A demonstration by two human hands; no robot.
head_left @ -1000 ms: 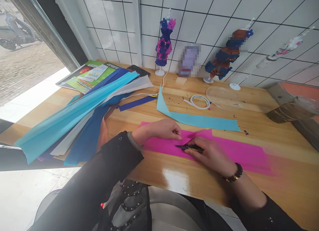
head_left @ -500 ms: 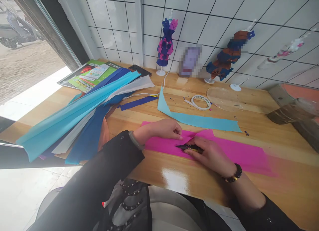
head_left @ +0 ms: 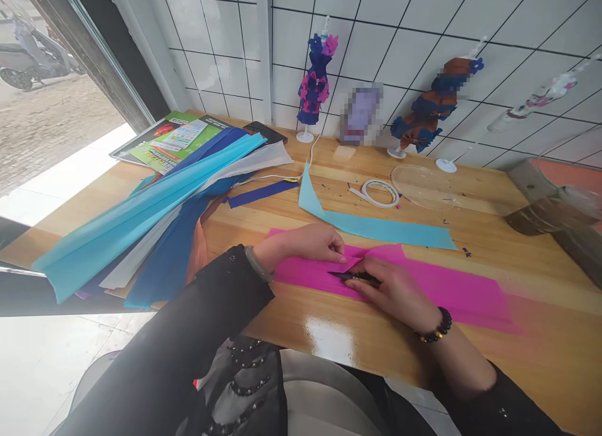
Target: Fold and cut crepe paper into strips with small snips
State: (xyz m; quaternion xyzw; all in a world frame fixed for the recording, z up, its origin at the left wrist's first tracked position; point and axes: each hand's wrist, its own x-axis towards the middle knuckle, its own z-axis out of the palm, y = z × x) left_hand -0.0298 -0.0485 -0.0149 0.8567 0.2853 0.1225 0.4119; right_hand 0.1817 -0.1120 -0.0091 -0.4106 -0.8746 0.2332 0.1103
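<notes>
A long pink sheet [head_left: 461,292] lies along the front of the wooden table. My left hand [head_left: 316,243] pinches a raised fold of it near the middle. My right hand [head_left: 392,292] is wrapped round a small black scissors-like tool [head_left: 355,277], whose dark pointed tip shows over the sheet, just below the fold. The tool's handle is mostly hidden in my palm. Behind the hands lies a light blue strip [head_left: 390,228], its left end bent upward.
Folded coloured sheets [head_left: 141,216] and magazines [head_left: 174,141] are piled at the left. A tape roll [head_left: 380,193], a clear plate [head_left: 418,185] and decorated figures on stands [head_left: 313,88] are behind. A brown container [head_left: 540,213] stands at right.
My right hand and the black tool have shifted very slightly left over the pink sheet. My left hand keeps its pinch, and the view has moved a little.
</notes>
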